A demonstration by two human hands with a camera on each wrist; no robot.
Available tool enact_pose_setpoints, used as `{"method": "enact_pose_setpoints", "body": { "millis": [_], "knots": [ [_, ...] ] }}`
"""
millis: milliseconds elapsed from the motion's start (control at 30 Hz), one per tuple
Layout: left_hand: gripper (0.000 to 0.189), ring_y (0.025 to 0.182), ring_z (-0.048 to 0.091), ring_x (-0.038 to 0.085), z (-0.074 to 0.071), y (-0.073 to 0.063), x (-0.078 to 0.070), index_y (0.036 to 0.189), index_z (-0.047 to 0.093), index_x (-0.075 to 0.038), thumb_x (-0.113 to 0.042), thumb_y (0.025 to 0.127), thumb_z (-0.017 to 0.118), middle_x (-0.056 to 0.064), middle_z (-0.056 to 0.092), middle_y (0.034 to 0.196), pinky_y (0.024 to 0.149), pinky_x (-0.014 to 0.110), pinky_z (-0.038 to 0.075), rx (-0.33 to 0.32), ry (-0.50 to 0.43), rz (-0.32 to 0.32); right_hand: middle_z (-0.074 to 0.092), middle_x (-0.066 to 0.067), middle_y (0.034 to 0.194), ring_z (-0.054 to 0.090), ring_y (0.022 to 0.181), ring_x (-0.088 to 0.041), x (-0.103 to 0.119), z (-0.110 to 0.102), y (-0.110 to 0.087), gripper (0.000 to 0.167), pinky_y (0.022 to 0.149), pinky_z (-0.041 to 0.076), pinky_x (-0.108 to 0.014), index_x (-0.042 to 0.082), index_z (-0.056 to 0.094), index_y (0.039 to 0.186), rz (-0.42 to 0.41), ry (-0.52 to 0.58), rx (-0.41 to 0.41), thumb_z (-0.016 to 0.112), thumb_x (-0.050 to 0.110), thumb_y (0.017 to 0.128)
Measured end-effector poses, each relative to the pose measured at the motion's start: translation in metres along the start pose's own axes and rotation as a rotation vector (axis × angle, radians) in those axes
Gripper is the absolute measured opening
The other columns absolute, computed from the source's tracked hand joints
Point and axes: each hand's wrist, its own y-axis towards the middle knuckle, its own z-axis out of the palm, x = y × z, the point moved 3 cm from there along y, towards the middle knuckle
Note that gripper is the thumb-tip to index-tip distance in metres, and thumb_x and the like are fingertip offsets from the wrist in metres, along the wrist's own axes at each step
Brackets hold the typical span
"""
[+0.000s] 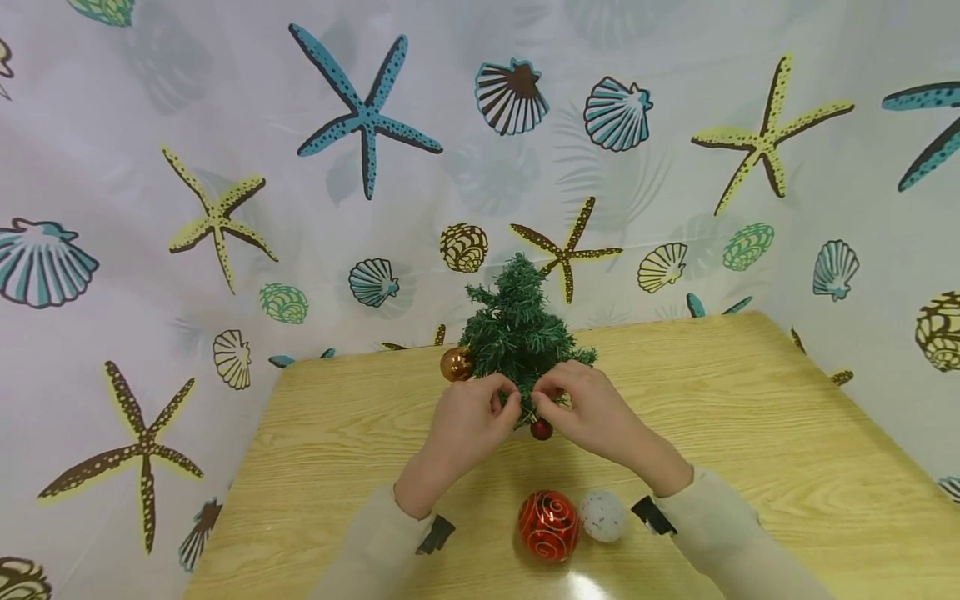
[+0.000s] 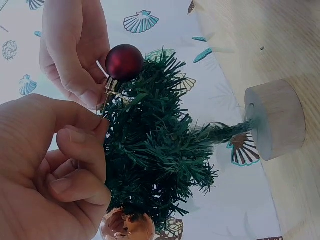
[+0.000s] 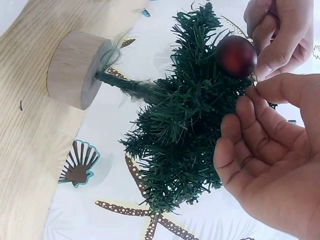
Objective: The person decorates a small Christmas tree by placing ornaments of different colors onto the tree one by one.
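Observation:
A small green artificial Christmas tree (image 1: 517, 321) stands on a round wooden base (image 2: 280, 120). At its front hangs a dark red Christmas ball (image 2: 124, 62) with a metal cap and a thin gold string (image 2: 103, 105). My left hand (image 1: 468, 417) pinches this string between thumb and index finger, its other fingers curled. From the opposite side my right hand (image 1: 592, 412) pinches at the string just by the cap, thumb and index finger together. Both hands' fingertips are close together against the branches. A shiny copper ball (image 1: 456, 364) hangs on the tree's left side.
On the wooden table (image 1: 337, 458), nearer to me, lie a large red ball with swirls (image 1: 549, 525) and a white speckled ball (image 1: 602, 515), side by side between my forearms. A curtain (image 1: 450, 183) printed with starfish and shells surrounds the table's back and sides.

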Motion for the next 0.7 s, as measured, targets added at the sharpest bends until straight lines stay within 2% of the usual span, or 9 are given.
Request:
{"method": "enact_pose_setpoints", "body": {
  "millis": [133, 267, 700],
  "knots": [
    [0.013, 0.042, 0.03, -0.001, 0.0009, 0.0007, -0.0005, 0.094, 0.077, -0.006, -0.01, 0.1, 0.067, -0.007, 0.047, 0.051, 0.043, 0.018, 0.026, -0.004, 0.008, -0.001, 0.07, 0.007, 0.089, 0.063, 0.085, -0.015, -0.0019, 0.0022, -0.0004, 0.011, 0.078, 0.052, -0.035, 0.015, 0.078, 0.094, 0.023, -0.028, -0.002, 0.069, 0.012, 0.1],
    [0.013, 0.042, 0.03, -0.001, 0.0019, 0.0012, -0.0004, 0.093, 0.077, -0.006, -0.009, 0.099, 0.066, -0.007, 0.047, 0.051, 0.043, 0.017, 0.026, -0.01, 0.012, -0.001, 0.069, 0.006, 0.087, 0.063, 0.084, -0.018, -0.0029, 0.0034, -0.0009, 0.01, 0.077, 0.052, -0.035, 0.014, 0.078, 0.093, 0.033, -0.031, -0.003, 0.07, 0.012, 0.099],
    [0.011, 0.042, 0.031, -0.001, 0.0036, -0.0003, -0.0002, 0.091, 0.078, -0.006, -0.009, 0.096, 0.069, -0.006, 0.049, 0.052, 0.043, 0.016, 0.027, -0.009, 0.018, -0.003, 0.07, 0.005, 0.087, 0.063, 0.084, -0.016, -0.0031, 0.0073, -0.0015, 0.01, 0.075, 0.052, -0.034, 0.012, 0.079, 0.094, 0.025, -0.059, 0.015, 0.07, 0.011, 0.099]
  ]
}}
